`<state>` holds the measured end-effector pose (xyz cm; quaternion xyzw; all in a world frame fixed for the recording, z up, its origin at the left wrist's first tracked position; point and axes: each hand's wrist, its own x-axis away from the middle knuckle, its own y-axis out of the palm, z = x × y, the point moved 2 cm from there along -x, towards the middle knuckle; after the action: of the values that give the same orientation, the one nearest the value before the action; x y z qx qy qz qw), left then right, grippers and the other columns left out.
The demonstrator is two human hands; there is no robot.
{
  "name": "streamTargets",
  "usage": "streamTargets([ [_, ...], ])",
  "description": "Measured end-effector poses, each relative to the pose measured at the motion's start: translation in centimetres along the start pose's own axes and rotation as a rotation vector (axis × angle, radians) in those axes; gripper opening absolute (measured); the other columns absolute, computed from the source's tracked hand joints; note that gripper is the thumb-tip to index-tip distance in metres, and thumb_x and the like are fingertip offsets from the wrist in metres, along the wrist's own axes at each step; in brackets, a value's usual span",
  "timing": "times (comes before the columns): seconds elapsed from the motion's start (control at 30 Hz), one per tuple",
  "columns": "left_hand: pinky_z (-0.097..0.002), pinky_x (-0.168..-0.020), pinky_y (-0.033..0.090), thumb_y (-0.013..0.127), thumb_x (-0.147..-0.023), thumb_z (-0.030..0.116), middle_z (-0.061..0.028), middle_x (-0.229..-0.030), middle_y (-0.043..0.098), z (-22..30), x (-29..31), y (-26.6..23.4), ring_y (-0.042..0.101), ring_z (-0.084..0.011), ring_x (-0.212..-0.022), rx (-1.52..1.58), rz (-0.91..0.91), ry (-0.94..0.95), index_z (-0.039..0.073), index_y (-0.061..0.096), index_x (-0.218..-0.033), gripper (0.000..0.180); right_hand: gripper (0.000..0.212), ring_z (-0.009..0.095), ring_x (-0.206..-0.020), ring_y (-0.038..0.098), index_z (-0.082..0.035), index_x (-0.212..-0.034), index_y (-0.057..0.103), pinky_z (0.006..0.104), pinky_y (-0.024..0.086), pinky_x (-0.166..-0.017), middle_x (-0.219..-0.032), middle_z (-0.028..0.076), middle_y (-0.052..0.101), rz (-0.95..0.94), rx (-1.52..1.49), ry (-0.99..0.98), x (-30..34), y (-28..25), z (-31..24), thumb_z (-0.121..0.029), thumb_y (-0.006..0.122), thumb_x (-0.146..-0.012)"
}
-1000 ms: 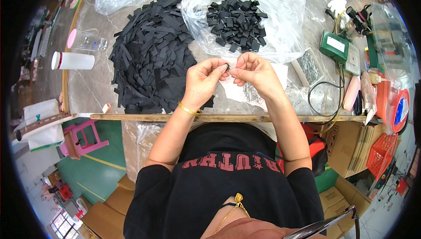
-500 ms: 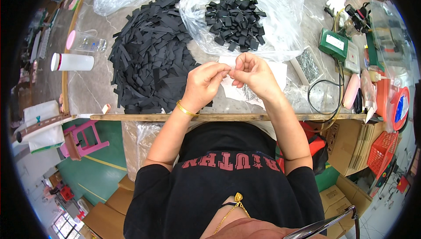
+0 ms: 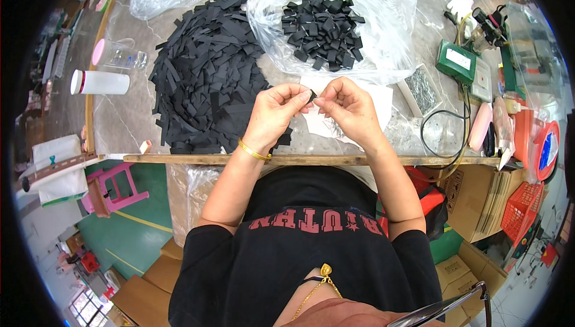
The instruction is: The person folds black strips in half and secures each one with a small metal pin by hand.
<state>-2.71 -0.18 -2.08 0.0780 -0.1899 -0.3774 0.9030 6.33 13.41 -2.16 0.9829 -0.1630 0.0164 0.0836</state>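
Both hands meet over a white sheet [image 3: 377, 96] near the table's front edge. My left hand [image 3: 277, 111] pinches a small black fabric strip [image 3: 311, 96] between thumb and fingers. Close against it, my right hand [image 3: 350, 111] has thumb and fingertips pressed together at the strip's right end. Whatever the right fingertips hold is too small to make out. To the left lies a large heap of flat black strips [image 3: 203, 81]. Beyond my hands, a pile of folded black loops [image 3: 323, 30] rests on a clear plastic bag [image 3: 389, 21]. Thin metal pieces [image 3: 331, 126] lie on the sheet, partly hidden by my right hand.
Right of the sheet stands an open box of thin metal pieces [image 3: 421, 90]. Farther right are a green device [image 3: 455, 60], a black cable [image 3: 440, 111] and red baskets [image 3: 524, 210]. A white bottle [image 3: 102, 82] and a clear cup [image 3: 120, 56] lie at the left.
My fingertips have drawn slightly apart and turned, so the black strip now shows in the left hand's pinch. The heaps and tools stay where they were.
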Motion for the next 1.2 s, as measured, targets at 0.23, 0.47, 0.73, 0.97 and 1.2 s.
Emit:
streamTargets([
  [0.23,-0.0211,-0.066,0.047,0.060,-0.086,0.009,-0.0057,-0.082,0.063,0.7,0.4,0.2,0.058,-0.0090,-0.072,0.011,-0.032,0.022,-0.005,0.062,-0.093,0.016,0.013,0.008,-0.068,0.056,-0.003,-0.080,0.050,0.0203,0.046,-0.059,-0.078,0.003,0.058,-0.024,-0.106,-0.001,0.0,-0.1,0.3,0.002,0.062,-0.080],
  [0.47,-0.0212,-0.065,0.047,0.059,-0.086,0.009,-0.0053,-0.080,0.063,1.3,0.6,0.3,0.058,-0.0088,-0.070,-0.034,-0.038,0.028,-0.005,0.062,-0.093,0.015,0.015,0.009,-0.069,0.057,-0.005,-0.080,0.049,0.0206,0.046,-0.058,-0.079,0.005,0.058,0.011,-0.181,-0.013,0.4,0.3,0.1,0.004,0.062,-0.079],
  [0.73,-0.0204,-0.064,0.046,0.059,-0.085,0.008,-0.0036,-0.077,0.063,1.6,0.9,0.3,0.058,-0.0078,-0.070,-0.098,-0.051,0.089,-0.004,0.062,-0.090,0.013,0.016,0.010,-0.069,0.057,-0.005,-0.080,0.048,0.0204,0.046,-0.058,-0.079,0.005,0.059,0.009,-0.185,-0.017,0.5,0.3,-0.1,0.005,0.061,-0.079],
  [0.97,-0.0185,-0.061,0.043,0.060,-0.085,0.006,-0.0020,-0.075,0.062,1.7,1.2,0.5,0.055,-0.0050,-0.068,-0.175,-0.041,0.136,-0.003,0.062,-0.089,0.011,0.017,0.010,-0.067,0.058,-0.006,-0.080,0.048,0.0205,0.047,-0.057,-0.079,0.006,0.060,0.004,-0.239,-0.023,0.6,0.4,-0.2,0.005,0.062,-0.079],
  [1.2,-0.0176,-0.061,0.043,0.061,-0.085,0.007,-0.0006,-0.078,0.061,1.3,1.5,0.8,0.053,-0.0038,-0.068,-0.173,0.015,0.150,-0.003,0.062,-0.089,0.012,0.012,0.009,-0.067,0.058,-0.003,-0.086,0.052,0.0209,0.048,-0.058,-0.078,0.005,0.060,0.077,-0.288,-0.001,0.8,1.0,-0.6,0.000,0.063,-0.081],
])
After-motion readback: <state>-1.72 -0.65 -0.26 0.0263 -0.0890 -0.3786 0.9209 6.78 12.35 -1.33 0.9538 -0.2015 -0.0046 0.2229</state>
